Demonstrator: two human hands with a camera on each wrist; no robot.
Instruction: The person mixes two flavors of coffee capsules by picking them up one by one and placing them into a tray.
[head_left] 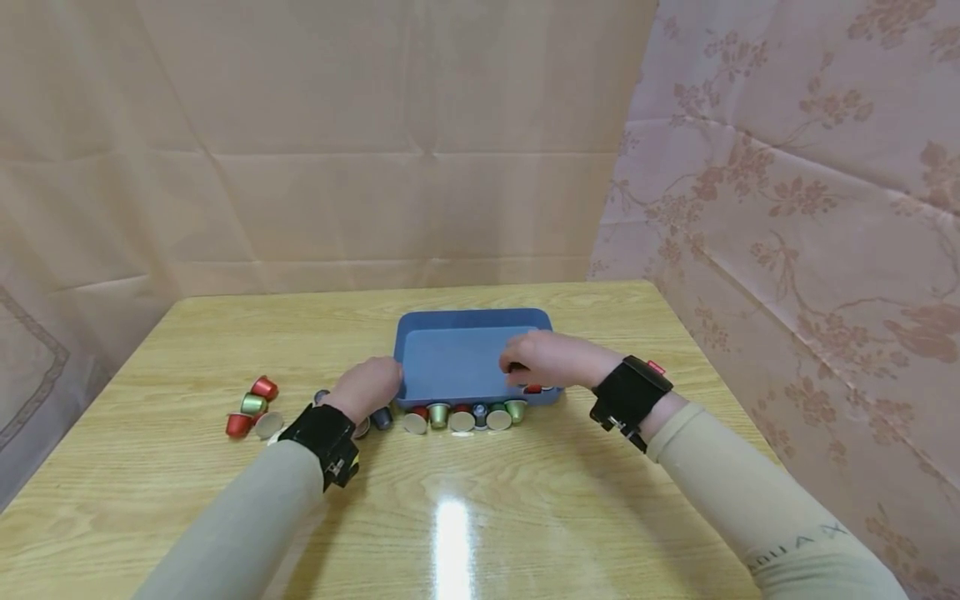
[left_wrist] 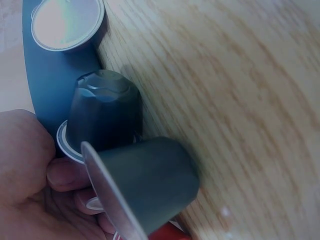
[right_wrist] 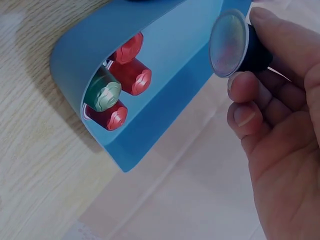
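Observation:
My right hand (head_left: 551, 357) is over the right part of a blue tray (head_left: 472, 318). In the right wrist view its thumb and fingers pinch a dark coffee capsule (right_wrist: 231, 44) by the body, silver lid facing outward. Red capsules (right_wrist: 134, 77) and a green capsule (right_wrist: 103, 91) lie together in the tray's corner. By the tray's left edge is my left hand (head_left: 369, 385), its fingers curled, with nothing seen between them. Close to those fingers, in the left wrist view, a dark blue capsule (left_wrist: 107, 112) and a grey-green capsule (left_wrist: 152, 180) lie on their sides.
Several capsules, among them a light green capsule (head_left: 438, 416), line the tray's front side. On the left of the wooden table (head_left: 480, 475) is a loose group with a green capsule (head_left: 253, 405) and a red capsule (head_left: 238, 426). Curtains hang behind and at the right.

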